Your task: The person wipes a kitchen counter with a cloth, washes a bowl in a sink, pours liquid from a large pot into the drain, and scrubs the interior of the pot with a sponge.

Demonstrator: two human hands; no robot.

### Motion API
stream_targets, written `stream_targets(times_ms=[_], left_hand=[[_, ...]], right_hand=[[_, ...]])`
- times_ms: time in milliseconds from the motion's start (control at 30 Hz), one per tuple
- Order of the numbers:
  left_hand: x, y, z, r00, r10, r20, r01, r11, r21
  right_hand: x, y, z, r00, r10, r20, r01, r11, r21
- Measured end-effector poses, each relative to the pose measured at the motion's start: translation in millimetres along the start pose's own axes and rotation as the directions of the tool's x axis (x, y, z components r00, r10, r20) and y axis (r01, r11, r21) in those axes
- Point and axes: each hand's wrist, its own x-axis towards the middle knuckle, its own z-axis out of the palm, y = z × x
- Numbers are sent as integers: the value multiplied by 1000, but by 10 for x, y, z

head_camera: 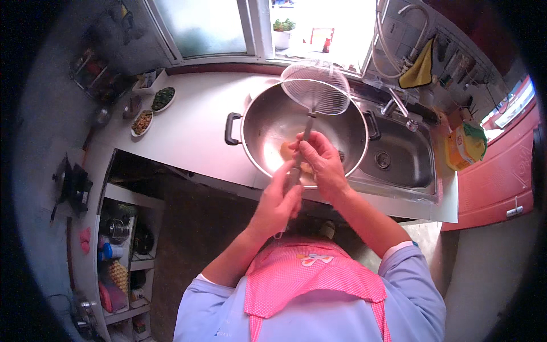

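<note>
My left hand (280,199) is closed around the lower handle of a wire skimmer (315,87). Higher on the same handle, the fingers and thumb of my right hand (322,158) grip it. The skimmer's round mesh head extends past the far rim of a large metal wok (260,124) with two black side handles. The wok rests on the white counter, left of the sink. Light brown pieces of something lie in it, partly hidden behind my hands, and a small dark item shows by my right hand.
A steel sink (410,156) with a faucet (397,102) adjoins the wok. Two small dishes of food, green (163,99) and brown (142,123), stand at the counter's left. A yellow-orange package (466,147) stands right of the sink. Open shelves (128,256) are at lower left.
</note>
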Motion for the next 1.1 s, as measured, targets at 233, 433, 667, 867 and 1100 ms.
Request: stream_targets(times_ms=[233, 433, 667, 867, 1100], left_hand=[[-271, 62, -619, 981, -138, -138, 120, 984, -131], [-338, 9, -603, 967, -226, -117, 207, 966, -155], [-241, -41, -455, 954, -275, -119, 253, 952, -169], [21, -107, -321, 914, -381, -139, 364, 922, -134], [139, -29, -237, 882, -462, -97, 421, 862, -282]], right_hand=[[621, 280, -576, 922, 321, 217, 286, -187, -940], [823, 607, -886, 753, 631, 185, 478, -332, -813], [1327, -153, -1439, 941, 337, 27, -53, 225, -973], [1115, -430, -797, 919, 32, 393, 387, 118, -915], [1425, -139, -1070, 931, 89, 355, 363, -354, -862]])
